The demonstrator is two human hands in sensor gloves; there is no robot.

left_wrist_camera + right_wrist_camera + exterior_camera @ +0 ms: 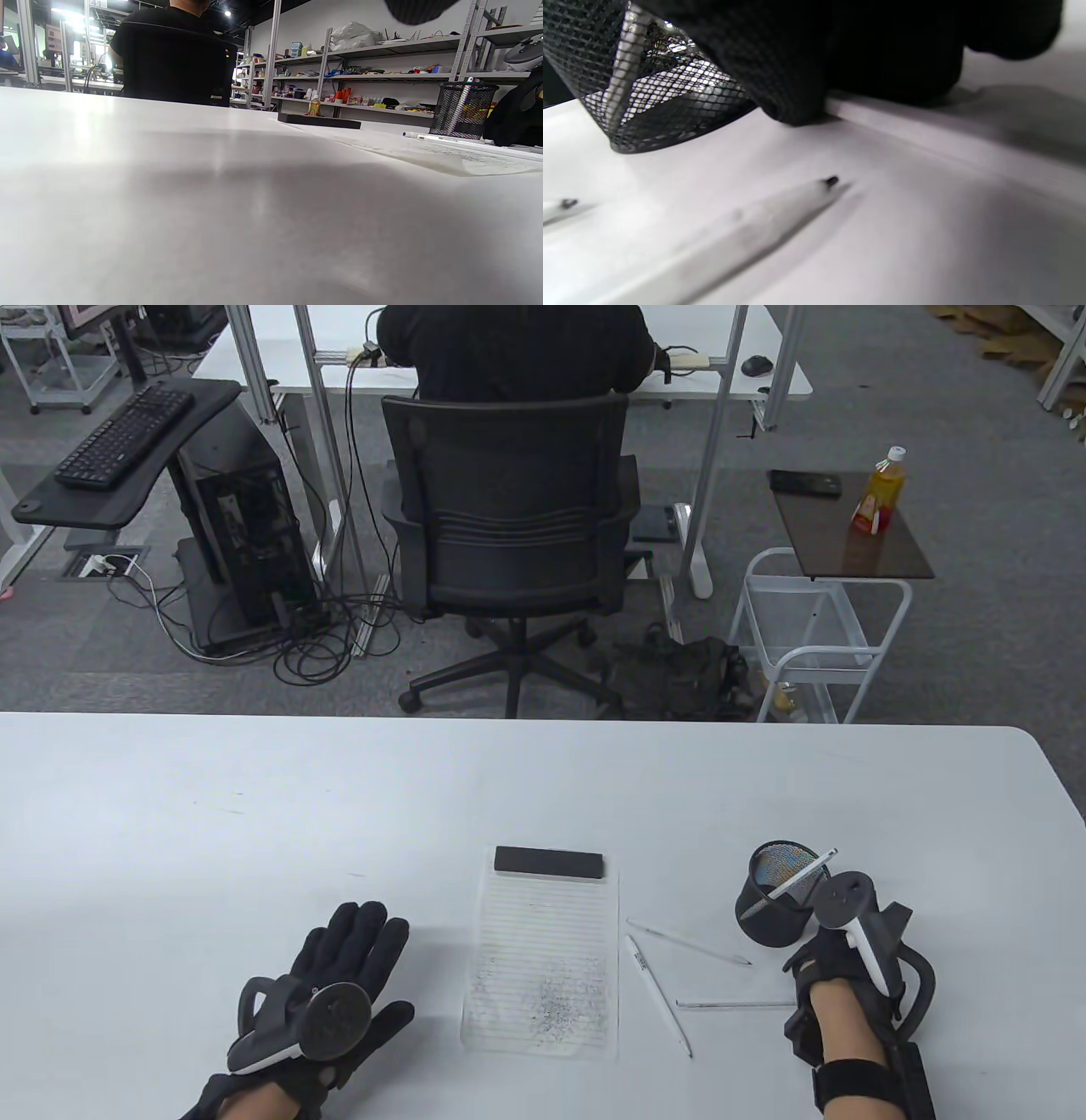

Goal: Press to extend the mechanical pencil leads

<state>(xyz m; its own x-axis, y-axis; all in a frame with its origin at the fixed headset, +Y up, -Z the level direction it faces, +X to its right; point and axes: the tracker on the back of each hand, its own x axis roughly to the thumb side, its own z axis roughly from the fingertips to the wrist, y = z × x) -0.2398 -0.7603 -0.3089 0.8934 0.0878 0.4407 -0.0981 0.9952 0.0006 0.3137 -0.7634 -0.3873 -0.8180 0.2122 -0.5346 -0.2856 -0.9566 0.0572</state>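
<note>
Lying at the black mesh cup's (776, 899) six o'clock, the slim white mechanical pencil (736, 1004), light, stiff, slippery, wants a mid-barrel pinch; right hand (836, 976) fingers touch its end, grip unclear; left hand (335, 984) rests flat.

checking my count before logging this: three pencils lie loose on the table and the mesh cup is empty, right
Not quite. The three loose pencils are right, lying on the table between the notepad and the right hand. But the mesh cup is not empty: the table view shows one white pencil standing in it, leaning over the rim.
</note>
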